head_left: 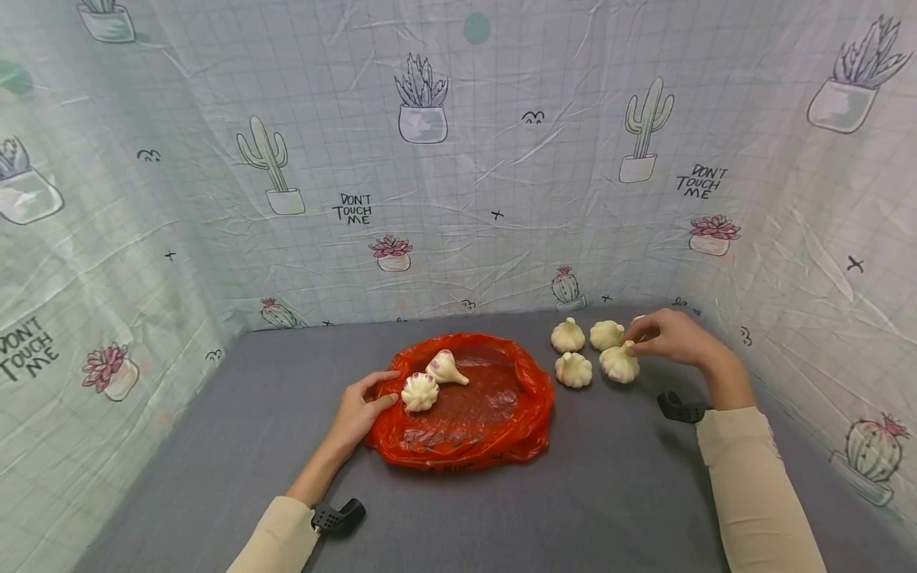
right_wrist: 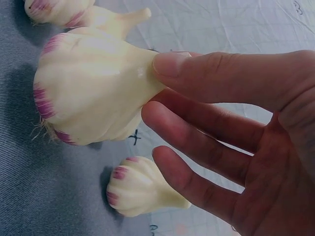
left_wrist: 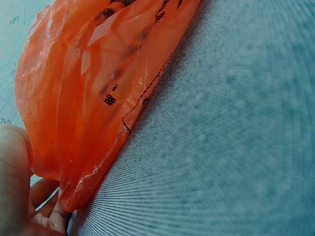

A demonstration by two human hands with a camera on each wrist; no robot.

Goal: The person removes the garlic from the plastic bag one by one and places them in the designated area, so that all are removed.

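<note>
My right hand (head_left: 677, 341) pinches the stem of a garlic bulb (head_left: 619, 364) at the right of the table. In the right wrist view, thumb and fingertips meet at the stem of that pale, purple-streaked bulb (right_wrist: 88, 88), its root end pointing away. My left hand (head_left: 358, 407) grips the left edge of a red plastic bag (head_left: 458, 455), thumb inside the opening. Up close in the left wrist view, the bag (left_wrist: 98, 88) bunches between thumb and fingers. Inside the spread-open bag, two garlic bulbs lie together at the left, one (head_left: 420, 392) in front of the other (head_left: 446, 366).
Beside the held bulb lie more garlic bulbs (head_left: 568, 335), one partly behind my right hand. All stand on a grey cloth-covered table (head_left: 236, 461). A printed curtain (head_left: 458, 183) with cactus drawings hangs behind it and along both sides.
</note>
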